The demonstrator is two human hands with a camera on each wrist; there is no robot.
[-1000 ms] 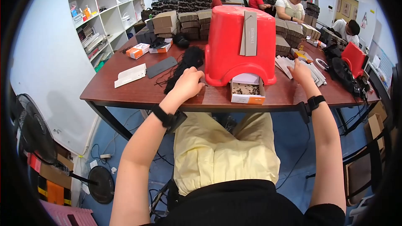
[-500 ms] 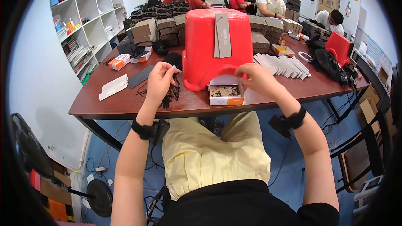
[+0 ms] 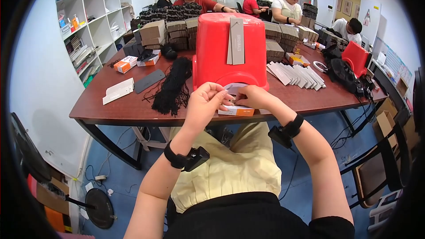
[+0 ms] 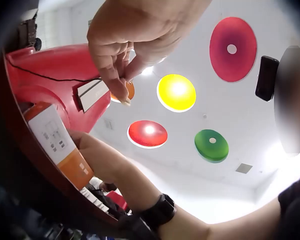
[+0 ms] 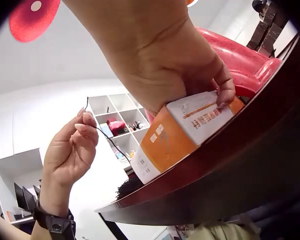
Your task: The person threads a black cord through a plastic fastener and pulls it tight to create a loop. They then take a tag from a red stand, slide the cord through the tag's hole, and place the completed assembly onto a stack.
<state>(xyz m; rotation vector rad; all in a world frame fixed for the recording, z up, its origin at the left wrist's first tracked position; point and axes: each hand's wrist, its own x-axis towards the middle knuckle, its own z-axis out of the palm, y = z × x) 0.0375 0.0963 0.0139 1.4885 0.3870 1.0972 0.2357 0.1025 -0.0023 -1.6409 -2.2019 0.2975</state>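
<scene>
My left hand is raised just left of a small orange-and-white cardboard box. Its thumb and fingertips pinch a thin black cord, which trails down toward the table in the right wrist view. The right hand reaches into the box, its fingertips hidden behind the box wall, so I cannot tell what they hold. Right behind the box stands an upturned red plastic stool with grey hang tags marked ORIGINALS on its side. Left of it lies a bundle of black cords.
Light tags and a dark grey tag lie at left. A fanned row of tags is at right. Stacked boxes stand behind, with several people across the tables. A second red stool is at far right.
The left hand has come away from the black cord bundle, rising with a cord, then moving right to the box. From the fanned tags, the right hand has swung left into the box.
</scene>
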